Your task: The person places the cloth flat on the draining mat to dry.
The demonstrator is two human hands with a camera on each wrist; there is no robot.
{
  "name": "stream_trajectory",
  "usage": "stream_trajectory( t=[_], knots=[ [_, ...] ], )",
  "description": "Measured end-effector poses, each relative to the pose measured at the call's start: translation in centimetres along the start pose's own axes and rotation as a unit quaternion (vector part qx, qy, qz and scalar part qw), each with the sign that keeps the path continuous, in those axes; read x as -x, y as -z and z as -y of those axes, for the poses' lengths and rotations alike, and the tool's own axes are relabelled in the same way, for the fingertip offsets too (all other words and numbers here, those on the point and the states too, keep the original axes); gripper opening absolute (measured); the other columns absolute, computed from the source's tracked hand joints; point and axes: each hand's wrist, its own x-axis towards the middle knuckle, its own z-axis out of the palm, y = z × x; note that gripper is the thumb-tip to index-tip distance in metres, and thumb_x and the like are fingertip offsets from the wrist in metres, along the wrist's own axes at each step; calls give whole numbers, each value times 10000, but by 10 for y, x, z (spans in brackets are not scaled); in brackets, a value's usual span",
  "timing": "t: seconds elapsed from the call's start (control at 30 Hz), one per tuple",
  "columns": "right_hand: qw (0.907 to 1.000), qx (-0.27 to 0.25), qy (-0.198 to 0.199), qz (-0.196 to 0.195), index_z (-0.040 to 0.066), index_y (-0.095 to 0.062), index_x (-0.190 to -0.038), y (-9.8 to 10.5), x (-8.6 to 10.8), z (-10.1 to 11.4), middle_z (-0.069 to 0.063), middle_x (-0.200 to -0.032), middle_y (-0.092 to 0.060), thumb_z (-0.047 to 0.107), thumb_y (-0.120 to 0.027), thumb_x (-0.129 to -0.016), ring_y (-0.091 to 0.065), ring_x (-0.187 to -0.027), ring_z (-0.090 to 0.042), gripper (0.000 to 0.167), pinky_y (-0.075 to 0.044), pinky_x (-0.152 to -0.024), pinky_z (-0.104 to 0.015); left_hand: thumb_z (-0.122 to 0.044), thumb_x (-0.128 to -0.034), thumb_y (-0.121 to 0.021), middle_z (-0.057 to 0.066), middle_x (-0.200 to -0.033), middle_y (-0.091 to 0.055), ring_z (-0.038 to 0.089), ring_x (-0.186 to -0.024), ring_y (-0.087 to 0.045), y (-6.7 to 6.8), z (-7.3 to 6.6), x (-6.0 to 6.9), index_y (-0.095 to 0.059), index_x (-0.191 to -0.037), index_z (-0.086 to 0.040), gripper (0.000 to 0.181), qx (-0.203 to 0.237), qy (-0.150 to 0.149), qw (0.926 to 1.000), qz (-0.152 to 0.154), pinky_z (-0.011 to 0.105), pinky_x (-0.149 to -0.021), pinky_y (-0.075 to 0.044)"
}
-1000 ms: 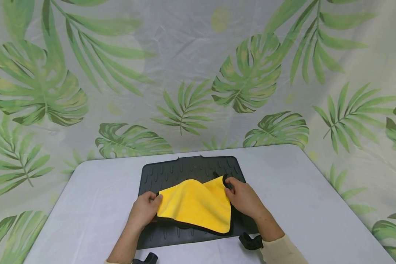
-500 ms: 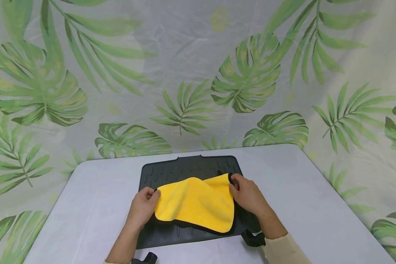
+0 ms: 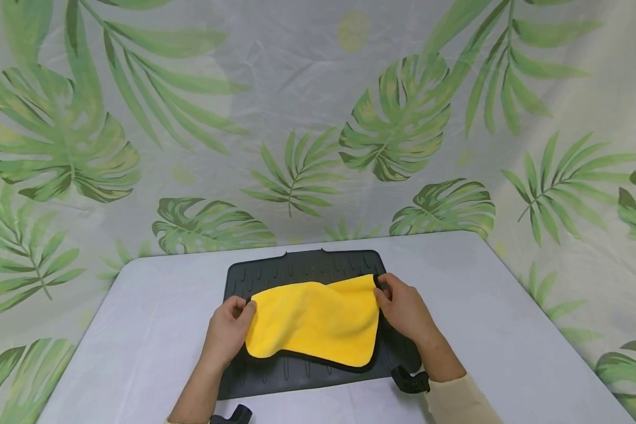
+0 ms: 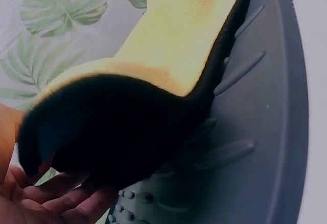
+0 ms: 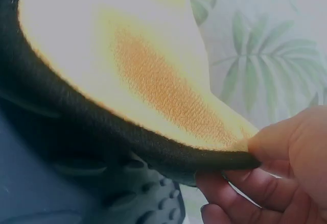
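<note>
A yellow cloth (image 3: 312, 321) with a black border is stretched between both hands, above a dark ridged mat. At its upper left corner, my left hand (image 3: 226, 331) pinches the edge between thumb and fingers. My right hand (image 3: 407, 306) pinches the upper right corner. The lower edge of the cloth hangs loose and curves over the mat (image 3: 249, 380). In the left wrist view the dark underside of the cloth (image 4: 168, 55) curls near the fingers (image 4: 76, 198). The right wrist view has thumb and fingers (image 5: 271, 183) gripping the black-edged corner.
The mat lies on a white table (image 3: 164, 306), with raised ridges and small bumps on its surface. Behind the table hangs a leaf-patterned sheet (image 3: 297, 118). A black wrist device (image 3: 410, 380) sits at the right wrist, another (image 3: 233, 415) at the left.
Both hands have moved slightly apart and away from me, the right one further right. The cloth between them is pulled wider and flatter.
</note>
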Motion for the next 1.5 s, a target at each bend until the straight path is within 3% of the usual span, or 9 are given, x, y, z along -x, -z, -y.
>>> stream_trajectory(
  t=[0.37,0.63,0.8,0.9,0.97,1.03,1.13,1.37,1.5],
  knots=[
    [9999,6,-157,-56,40,-596,-1293,16,-2,-9,-70,-828,-646,215,-591,-1041,-509,-631,-173,306,-430,-562,-295,-296,-1021,-580,120,-955,-634,208,-807,-569,9,2,-5,-626,-978,-43,261,-66,34,10000,66,268,-650,-474],
    [9995,24,-301,70,65,-612,-1254,18,-3,-12,-58,-826,-634,227,-589,-1040,-517,-647,-176,270,-430,-572,-297,-238,-1012,-592,88,-863,-589,208,-823,-533,20,4,-8,-617,-923,-38,220,-21,-20,9997,250,286,-667,-435],
    [9987,158,-203,443,28,-600,-1255,12,-2,-11,-83,-879,-645,201,-582,-1032,-551,-697,-194,283,-467,-616,-320,-282,-1031,-565,152,-997,-641,191,-793,-550,20,8,-9,-521,-1247,-2,357,211,270,9963,786,294,-679,-486],
    [9947,361,-194,946,-20,-544,-1375,9,0,-10,-192,-1140,-700,219,-597,-1024,-677,-959,-312,427,-576,-819,-443,-376,-1045,-551,235,-1207,-635,187,-854,-621,17,12,-10,-330,-1474,-26,596,398,494,9913,1156,346,-725,-570],
    [9895,507,-255,1326,-50,-463,-1467,7,2,-9,-263,-1345,-635,248,-617,-1015,-640,-1195,-399,563,-539,-989,-544,-422,-1042,-557,254,-1300,-614,192,-912,-654,14,14,-9,-250,-1548,-58,695,384,574,9887,1330,384,-748,-593],
    [9850,604,-305,1589,-72,-370,-1531,6,4,-9,-293,-1484,-525,275,-642,-1003,-536,-1359,-439,688,-453,-1097,-605,-430,-1034,-571,248,-1290,-626,199,-905,-666,11,16,-9,-220,-1582,-82,738,291,531,9874,1460,389,-735,-589],
    [9830,624,-255,1708,-84,-331,-1547,4,6,-7,-298,-1514,-489,264,-673,-984,-503,-1390,-448,744,-428,-1119,-614,-341,-1034,-596,218,-1269,-641,193,-875,-645,5,18,-7,-258,-1593,-114,691,139,351,9873,1543,333,-708,-546],
    [9854,643,23,1575,-92,-367,-1527,2,8,-3,-305,-1526,-469,156,-650,-977,-486,-1403,-452,667,-420,-1132,-602,-82,-1019,-561,180,-1237,-623,196,-772,-618,-3,19,-3,-378,-1560,-135,574,23,37,9870,1608,310,-684,-528],
    [9859,624,55,1550,-99,-400,-1506,6,8,-7,-308,-1503,-494,124,-635,-966,-505,-1384,-455,630,-431,-1121,-602,-26,-1007,-513,195,-1373,-561,205,-724,-591,0,17,-2,-399,-1553,-144,570,-60,-1,9844,1757,314,-677,-502]
  ],
)
